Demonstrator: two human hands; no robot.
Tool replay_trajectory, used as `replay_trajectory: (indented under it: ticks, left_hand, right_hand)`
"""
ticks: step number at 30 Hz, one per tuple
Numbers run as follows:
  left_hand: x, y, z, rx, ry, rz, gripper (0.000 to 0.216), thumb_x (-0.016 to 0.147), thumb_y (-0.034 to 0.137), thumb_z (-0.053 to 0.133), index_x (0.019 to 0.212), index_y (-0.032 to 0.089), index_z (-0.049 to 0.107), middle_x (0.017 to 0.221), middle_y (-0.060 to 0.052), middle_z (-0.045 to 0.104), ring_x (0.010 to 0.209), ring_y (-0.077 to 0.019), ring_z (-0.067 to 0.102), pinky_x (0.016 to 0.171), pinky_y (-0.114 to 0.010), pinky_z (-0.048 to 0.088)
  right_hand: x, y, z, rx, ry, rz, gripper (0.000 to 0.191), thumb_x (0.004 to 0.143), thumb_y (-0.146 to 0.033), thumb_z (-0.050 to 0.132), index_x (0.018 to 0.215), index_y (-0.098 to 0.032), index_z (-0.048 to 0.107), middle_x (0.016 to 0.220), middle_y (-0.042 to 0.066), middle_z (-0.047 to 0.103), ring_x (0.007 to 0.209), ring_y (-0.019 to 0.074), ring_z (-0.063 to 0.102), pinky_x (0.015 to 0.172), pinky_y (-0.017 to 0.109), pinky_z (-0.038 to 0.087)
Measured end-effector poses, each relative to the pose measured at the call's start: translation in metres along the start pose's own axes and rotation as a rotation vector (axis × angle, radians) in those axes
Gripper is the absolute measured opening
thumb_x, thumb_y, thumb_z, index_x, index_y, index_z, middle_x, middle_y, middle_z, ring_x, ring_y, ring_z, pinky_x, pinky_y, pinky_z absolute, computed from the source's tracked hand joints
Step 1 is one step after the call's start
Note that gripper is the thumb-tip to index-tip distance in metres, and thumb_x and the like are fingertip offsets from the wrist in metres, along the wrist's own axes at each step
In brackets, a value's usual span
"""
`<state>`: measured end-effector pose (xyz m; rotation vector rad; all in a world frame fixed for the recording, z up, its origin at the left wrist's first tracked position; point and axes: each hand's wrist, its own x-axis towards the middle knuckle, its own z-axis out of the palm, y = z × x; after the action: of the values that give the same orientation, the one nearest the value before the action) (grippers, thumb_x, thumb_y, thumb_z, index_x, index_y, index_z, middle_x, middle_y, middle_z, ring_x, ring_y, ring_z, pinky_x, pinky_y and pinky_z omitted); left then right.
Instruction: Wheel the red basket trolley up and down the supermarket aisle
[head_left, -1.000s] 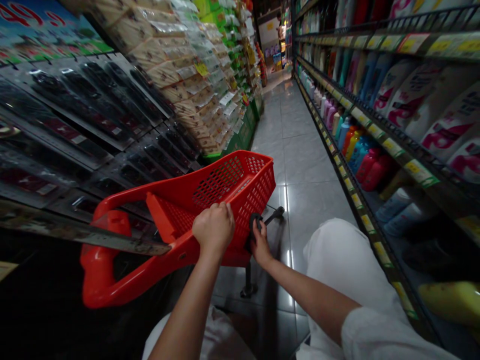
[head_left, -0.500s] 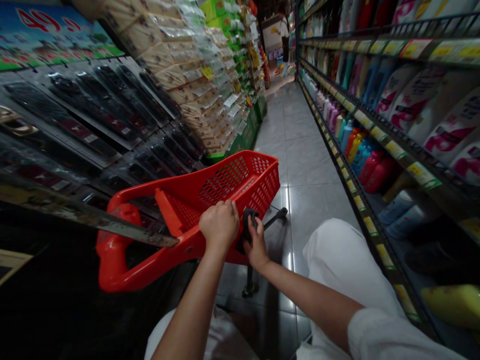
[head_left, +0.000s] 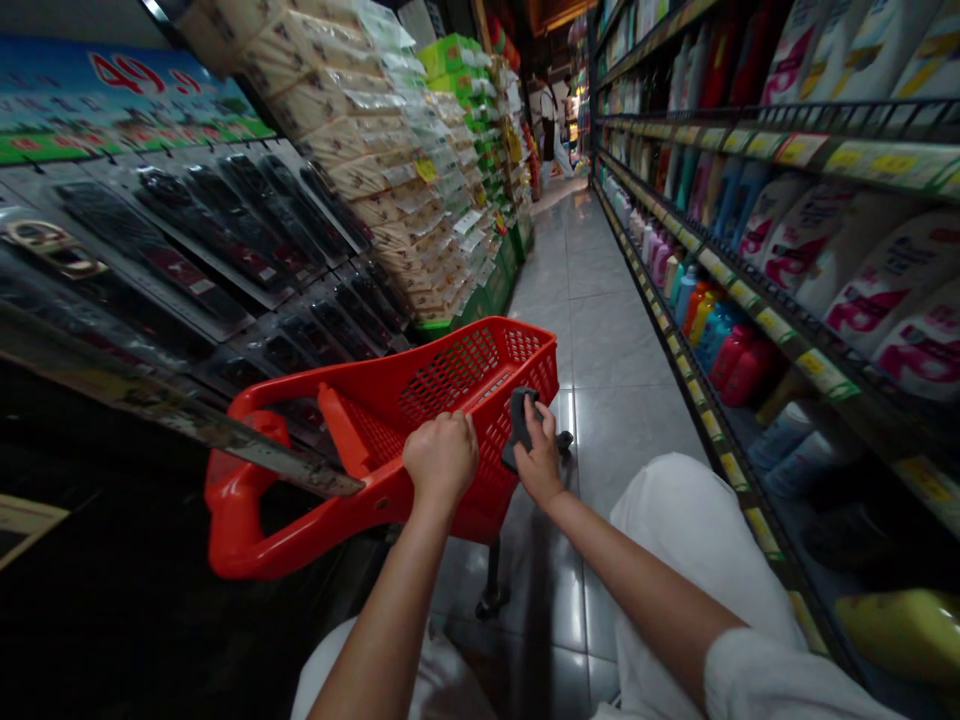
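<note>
A red plastic shopping cart stands before me, with perforated walls and a thick loop handle at its left end. My left hand is closed around the cart's near upper rim. In my right hand is a dark grey cloth, folded into a small pad, by the outside of the near basket wall. Whether the cloth touches the wall I cannot tell. The fingers of that hand press on the cloth's near face.
Shelves of bottles line the right side. On the left hang packaged belts, with stacked tissue packs beyond. A worn metal bar crosses the cart handle. Grey floor tiles run toward a person far off.
My right hand has lifted the cloth up and to the right along the outside of the basket. My left hand keeps its hold on the rim. The view has tilted slightly upward.
</note>
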<state>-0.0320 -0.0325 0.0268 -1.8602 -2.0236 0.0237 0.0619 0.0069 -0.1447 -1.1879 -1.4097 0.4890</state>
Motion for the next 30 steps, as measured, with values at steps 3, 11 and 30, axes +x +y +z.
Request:
replay_trajectory:
  ticks: [3, 11, 30]
  left_hand:
    - [-0.002, 0.001, -0.001, -0.017, -0.011, 0.012, 0.047, 0.1, 0.031, 0.027, 0.096, 0.014, 0.071, 0.09, -0.013, 0.073, 0.084, -0.0294, 0.071, 0.065, -0.035, 0.041]
    - [-0.006, -0.002, -0.003, -0.041, -0.016, 0.043, 0.039, 0.096, 0.019, 0.034, 0.098, 0.013, 0.072, 0.089, -0.015, 0.072, 0.086, -0.0305, 0.071, 0.068, -0.036, 0.045]
    - [-0.072, -0.055, -0.018, 0.08, 0.225, 0.283, 0.045, 0.092, 0.006, 0.043, 0.129, 0.013, 0.067, 0.132, -0.016, 0.067, 0.116, -0.0299, 0.064, 0.109, -0.05, 0.043]
  right_hand:
    - [0.047, -0.014, -0.022, -0.19, -0.216, -0.159, 0.087, 0.077, -0.002, 0.05, 0.156, -0.034, 0.034, 0.162, 0.003, 0.027, 0.137, 0.0274, 0.042, 0.114, 0.046, 0.042]
    - [0.096, -0.019, -0.046, -0.505, -0.338, -0.05, 0.079, 0.08, -0.002, 0.047, 0.152, -0.036, 0.042, 0.163, -0.001, 0.031, 0.117, 0.0273, 0.057, 0.101, 0.045, 0.051]
    - [0.068, -0.058, -0.041, -0.469, -0.547, -0.323, 0.077, 0.082, -0.004, 0.05, 0.15, -0.039, 0.044, 0.162, -0.003, 0.035, 0.12, 0.0243, 0.057, 0.102, 0.037, 0.05]
